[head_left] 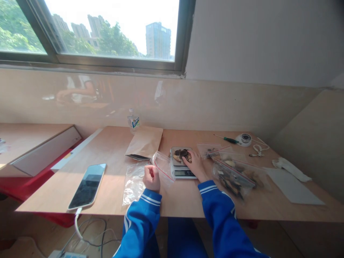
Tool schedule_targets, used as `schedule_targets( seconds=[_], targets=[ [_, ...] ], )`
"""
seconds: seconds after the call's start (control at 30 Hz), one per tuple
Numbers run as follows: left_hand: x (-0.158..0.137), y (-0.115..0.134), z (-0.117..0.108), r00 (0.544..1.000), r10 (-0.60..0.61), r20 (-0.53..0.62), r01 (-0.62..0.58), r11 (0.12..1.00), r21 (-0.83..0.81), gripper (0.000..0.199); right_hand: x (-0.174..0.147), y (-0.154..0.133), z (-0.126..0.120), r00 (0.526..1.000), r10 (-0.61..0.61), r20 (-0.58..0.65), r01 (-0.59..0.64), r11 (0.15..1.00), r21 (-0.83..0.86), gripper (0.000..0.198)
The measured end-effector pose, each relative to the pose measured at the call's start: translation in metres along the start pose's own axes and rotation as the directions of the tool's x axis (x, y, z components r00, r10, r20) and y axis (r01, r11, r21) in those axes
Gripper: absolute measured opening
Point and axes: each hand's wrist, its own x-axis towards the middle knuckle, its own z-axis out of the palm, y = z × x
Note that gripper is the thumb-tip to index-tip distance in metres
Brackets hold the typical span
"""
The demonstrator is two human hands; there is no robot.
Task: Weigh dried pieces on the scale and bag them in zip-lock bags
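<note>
On a small digital scale lies a pile of dark and pale dried pieces, perhaps mushrooms or herbs. My right hand reaches over the pan from the right, its thumb and fingers closed around some of the dried pieces. To the left of the scale, my left hand is curled into a fist; whatever it may hold is hidden. Beside the fist lie a clear zip bag with a red seal line and a clear plastic bag.
Right of the scale are filled zip bags, a screwdriver, a white dome camera with its cable, and a white sheet. Leftward are a brown paper bag, a bottle and a phone on a charging cable.
</note>
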Motion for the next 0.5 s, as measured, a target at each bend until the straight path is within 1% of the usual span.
schedule_targets(
  seconds=[0.1, 0.17, 0.33, 0.43, 0.5],
  targets=[
    [0.000, -0.001, 0.000, 1.000, -0.005, -0.001, 0.005, 1.000, 0.003, 0.025, -0.001, -0.001, -0.004, 0.997, -0.006, -0.079, 0.005, 1.000, -0.016, 0.038],
    [0.000, -0.001, 0.000, 1.000, -0.004, -0.010, 0.004, 1.000, 0.003, 0.026, 0.000, -0.001, -0.007, 0.994, -0.001, -0.109, 0.002, 1.000, 0.009, 0.036],
    [0.000, -0.001, 0.000, 1.000, -0.008, -0.005, 0.008, 1.000, -0.002, 0.025, 0.006, -0.003, -0.017, 0.986, 0.099, -0.138, -0.079, 0.987, 0.143, 0.032],
    [0.000, -0.002, -0.001, 1.000, -0.021, 0.009, 0.021, 1.000, 0.001, 0.026, 0.012, -0.018, -0.031, 0.979, 0.156, -0.134, -0.123, 0.965, 0.230, 0.033],
    [0.000, -0.002, -0.001, 0.999, -0.027, 0.018, 0.027, 1.000, 0.001, 0.026, 0.016, -0.037, -0.044, 0.973, 0.205, -0.104, -0.159, 0.928, 0.335, 0.035]
  ],
)
